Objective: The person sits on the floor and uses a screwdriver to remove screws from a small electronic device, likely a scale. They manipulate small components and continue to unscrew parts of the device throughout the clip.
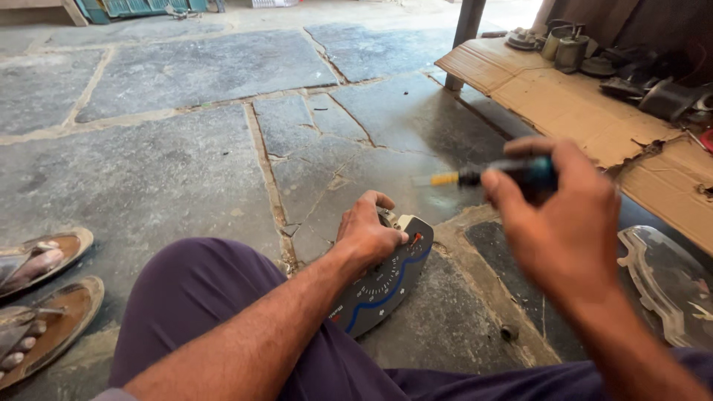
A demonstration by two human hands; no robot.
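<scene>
The left hand (366, 232) presses a grey-and-blue plastic speedometer dial panel (386, 282) on the thigh, the right hand (561, 215), at three o'clock, fist-grips a blue-handled screwdriver (490, 175) over open stone floor (186, 148).

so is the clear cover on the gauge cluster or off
Off. The clear cover lies on the floor, apart from the gauge cluster under the left hand.

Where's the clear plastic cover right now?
In the head view, the clear plastic cover lies on the floor at far right, just beyond the right hand, below the cardboard sheet.
</scene>
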